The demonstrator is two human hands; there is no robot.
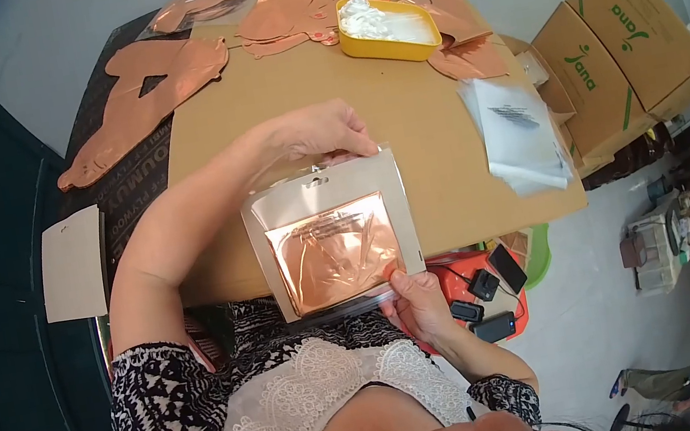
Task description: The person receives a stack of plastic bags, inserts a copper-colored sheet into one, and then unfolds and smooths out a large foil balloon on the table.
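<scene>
Copper-coloured foil balloon (335, 253), folded flat inside a clear hang-tab packet (330, 234), held at frame centre over the cardboard tabletop (400, 107). Left hand (323, 131) pinches the packet's top edge; right hand (417, 299) grips its lower right corner, thumb on the front. Upper centre: yellow tray (386, 27), loose foil balloons (150, 93). Right: stacked clear bags (522, 133).

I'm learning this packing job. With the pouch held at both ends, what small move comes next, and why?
Probably press the top edge closed with the left hand: the folded copper foil already sits fully inside the clear pouch, while the right hand steadies its lower corner.
</scene>
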